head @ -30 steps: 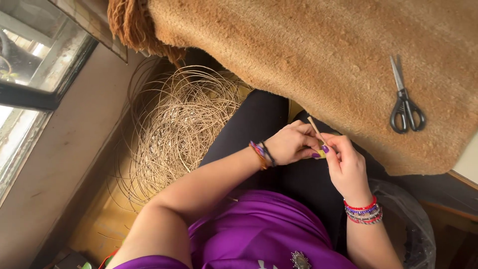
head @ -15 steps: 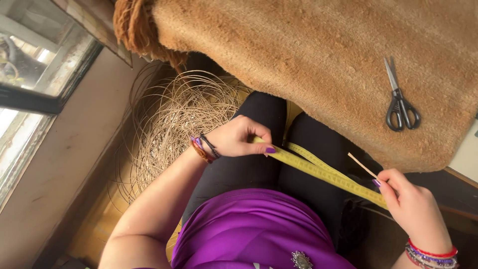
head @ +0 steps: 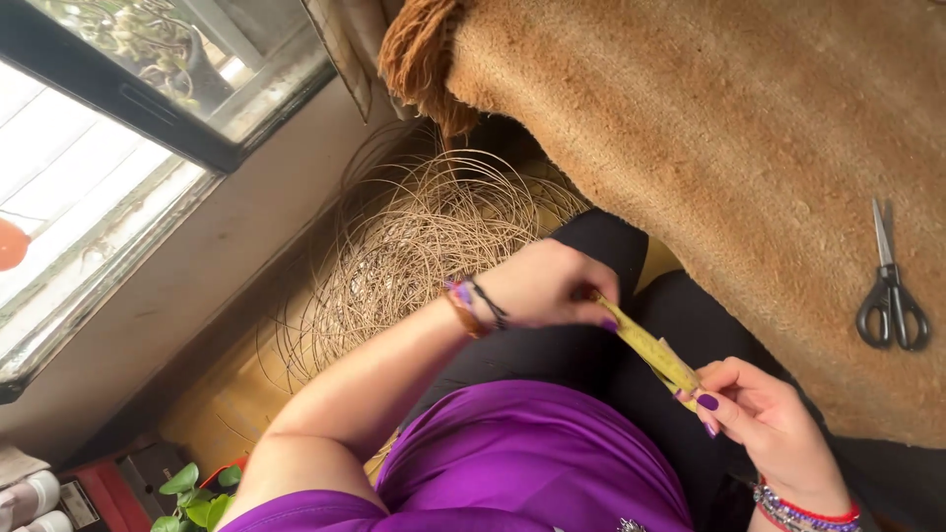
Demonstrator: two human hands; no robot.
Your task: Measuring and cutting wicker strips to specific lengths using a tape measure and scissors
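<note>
My left hand (head: 547,286) pinches one end of a yellow measuring tape (head: 650,347) above my black-clad lap. My right hand (head: 764,419) grips the other end of the short visible stretch, and the tape runs tilted between both hands. A thin cane strand lies along the tape; its ends are hidden by my fingers. Both wrists wear bead bracelets.
A loose coil of thin cane strands (head: 424,246) lies on the floor to the left of my legs. Black-handled scissors (head: 892,296) rest on a brown woven mat (head: 729,128) at the right. A window (head: 118,128) and a small green plant (head: 192,491) are at the left.
My right hand moved back toward my left, so the stretch of tape between them is shorter. The camera view shifted left and closer.
</note>
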